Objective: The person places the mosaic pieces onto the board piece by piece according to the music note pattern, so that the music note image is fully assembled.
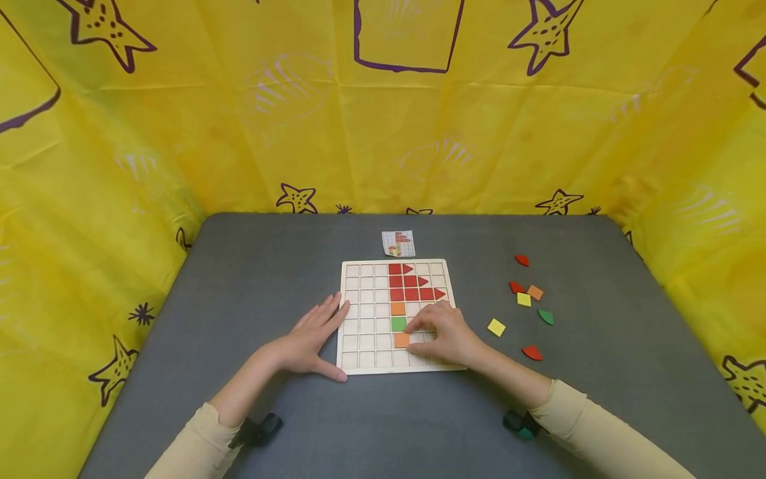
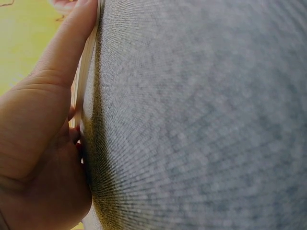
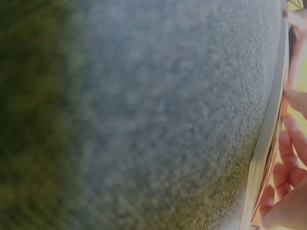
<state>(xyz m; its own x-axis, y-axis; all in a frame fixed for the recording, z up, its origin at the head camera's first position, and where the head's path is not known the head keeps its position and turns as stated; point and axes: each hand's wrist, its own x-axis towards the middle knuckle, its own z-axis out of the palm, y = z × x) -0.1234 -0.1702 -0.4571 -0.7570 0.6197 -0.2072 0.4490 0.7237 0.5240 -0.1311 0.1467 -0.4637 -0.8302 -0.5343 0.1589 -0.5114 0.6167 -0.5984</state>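
A pale wooden grid board (image 1: 366, 362) lies flat on the table. My left hand (image 1: 305, 342) rests at its left edge, fingers stretched out and touching the rim, thumb at the near corner. Over the lower right of the board, my right hand (image 1: 445, 336) pinches an orange square tile (image 1: 401, 340) between thumb and index finger. Directly beyond that tile are a green square (image 1: 398, 324) and another orange square (image 1: 397, 309). Red squares with pointed red ends (image 1: 410, 293) form three rows at the top. The right wrist view shows the orange tile (image 3: 285, 106) between the fingertips.
Behind the board lies a small pattern card (image 1: 398, 243). Loose tiles are scattered to the right, among them a yellow square (image 1: 496, 327), a red curved piece (image 1: 532, 352) and a green curved piece (image 1: 546, 317). Yellow cloth (image 1: 383, 146) surrounds the dark grey table (image 1: 257, 259).
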